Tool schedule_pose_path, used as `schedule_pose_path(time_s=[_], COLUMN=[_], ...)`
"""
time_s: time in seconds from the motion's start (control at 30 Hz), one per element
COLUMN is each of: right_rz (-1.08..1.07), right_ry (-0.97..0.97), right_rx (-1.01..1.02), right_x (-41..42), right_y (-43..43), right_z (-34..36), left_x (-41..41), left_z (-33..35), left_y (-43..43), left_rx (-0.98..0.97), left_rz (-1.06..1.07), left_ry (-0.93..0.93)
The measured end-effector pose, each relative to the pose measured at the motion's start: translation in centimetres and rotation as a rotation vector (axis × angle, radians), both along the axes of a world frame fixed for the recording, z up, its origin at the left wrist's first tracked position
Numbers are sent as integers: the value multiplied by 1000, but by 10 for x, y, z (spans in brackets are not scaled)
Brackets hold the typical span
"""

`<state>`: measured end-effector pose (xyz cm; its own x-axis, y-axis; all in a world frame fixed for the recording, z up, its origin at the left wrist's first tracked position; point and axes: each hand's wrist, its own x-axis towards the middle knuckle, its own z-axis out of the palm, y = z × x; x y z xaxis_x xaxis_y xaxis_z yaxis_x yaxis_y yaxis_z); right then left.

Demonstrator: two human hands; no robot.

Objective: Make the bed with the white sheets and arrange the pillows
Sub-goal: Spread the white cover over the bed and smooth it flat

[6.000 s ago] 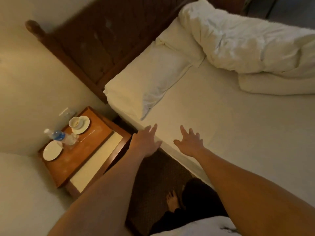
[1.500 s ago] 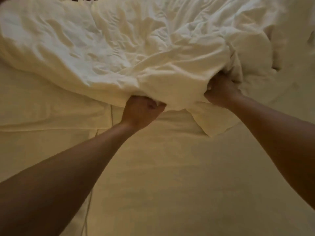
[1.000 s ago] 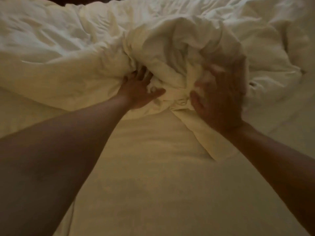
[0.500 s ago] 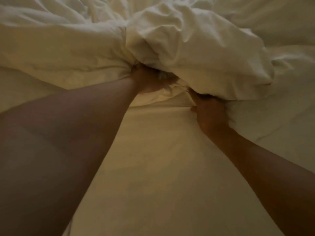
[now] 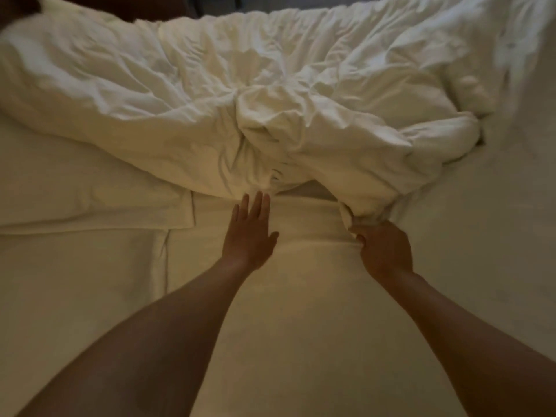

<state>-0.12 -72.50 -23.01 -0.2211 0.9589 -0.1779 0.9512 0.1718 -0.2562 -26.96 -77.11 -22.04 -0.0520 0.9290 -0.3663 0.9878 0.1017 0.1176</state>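
Note:
A crumpled white duvet point(image 5: 240, 94) lies in a heap across the far half of the bed. The near half shows the flat fitted sheet point(image 5: 285, 326). My left hand point(image 5: 249, 233) lies over the sheet with straight fingers, their tips just short of the duvet's near edge, holding nothing. My right hand point(image 5: 383, 251) grips a bunched fold at the duvet's near right edge, the fingers curled round the cloth. A flat white pillow point(image 5: 75, 200) lies at the left, its far part under the duvet.
Dark wood of the headboard point(image 5: 156, 7) shows at the top left behind the duvet. Bare sheet point(image 5: 496, 236) runs along the right side of the bed.
My left hand has let go of the duvet and now lies flat and open. The lifted bundle has dropped back onto the bed. My right hand has shifted right, still gripping the edge.

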Motion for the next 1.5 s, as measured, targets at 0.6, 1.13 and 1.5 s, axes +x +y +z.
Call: schedule_pose_path(time_s=[0.6,1.13,1.5], right_rz=[168,227,297], right_ry=[171,-102,231], right_rx=[-115,-112,-86], right_x=[290,430,418], right_y=[-176,-138,-142], right_z=[124,163,184], left_x=[316,455,616], left_z=[71,116,128], left_y=[-74,-119,-199], left_rx=[-223,-46,-355], left_rz=[1106,830,444], left_ry=[-1294,-947,-991])
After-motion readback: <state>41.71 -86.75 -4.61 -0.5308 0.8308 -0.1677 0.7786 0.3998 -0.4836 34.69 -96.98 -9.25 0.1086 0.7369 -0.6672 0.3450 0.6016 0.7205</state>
